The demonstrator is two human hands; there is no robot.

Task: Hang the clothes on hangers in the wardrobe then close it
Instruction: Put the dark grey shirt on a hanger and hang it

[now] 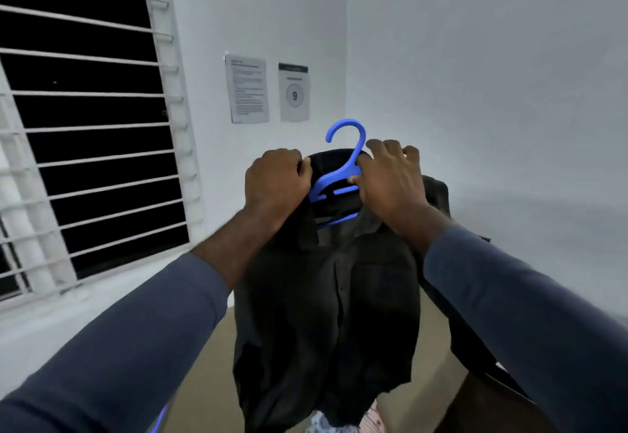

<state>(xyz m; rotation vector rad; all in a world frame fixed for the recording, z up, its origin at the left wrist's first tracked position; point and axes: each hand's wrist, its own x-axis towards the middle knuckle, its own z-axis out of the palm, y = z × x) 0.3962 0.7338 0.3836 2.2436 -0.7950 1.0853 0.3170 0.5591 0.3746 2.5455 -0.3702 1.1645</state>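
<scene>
Here both hands grip dark cloth shirt [326, 313] on curved blue plastic hanger [343, 174].

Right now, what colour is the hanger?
The hanger is bright blue, clearest in the head view, against the dark shirt.

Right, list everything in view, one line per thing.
hanger: one, blue, held up at centre, its arms inside the shirt's collar
shirt: one, dark grey, draped on the hanger
window: one, white bars, dark outside, at left
paper notices: two, white, on the wall behind the hanger
wall: white, behind and at right
floor: beige, below the shirt
patterned cloth: light, at the bottom edge under the shirt, count unclear
left hand: grips the shirt's collar, left of the hook
right hand: grips the hanger's neck
sleeves: two, blue-grey, in the lower corners
</scene>
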